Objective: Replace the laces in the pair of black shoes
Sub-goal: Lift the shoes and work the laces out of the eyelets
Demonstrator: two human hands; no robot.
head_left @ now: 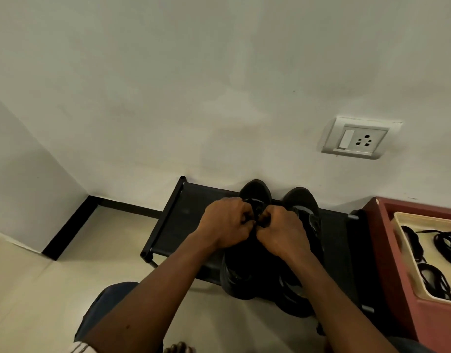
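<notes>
Two black shoes stand side by side on a low black rack [178, 220], toes toward the wall. My left hand [227, 222] and my right hand [283, 233] meet over the lacing of the left shoe [255, 192], fingers curled and pinching its black lace between them. The lace itself is mostly hidden by my fingers. The right shoe [304, 202] stands untouched beside my right hand.
A cream tray [407, 240] with several coiled black laces [446, 243] sits on a red stool [382, 225] at the right. A wall socket [359, 138] is above. The wall stands close behind the rack, and tiled floor [66, 263] lies to the left.
</notes>
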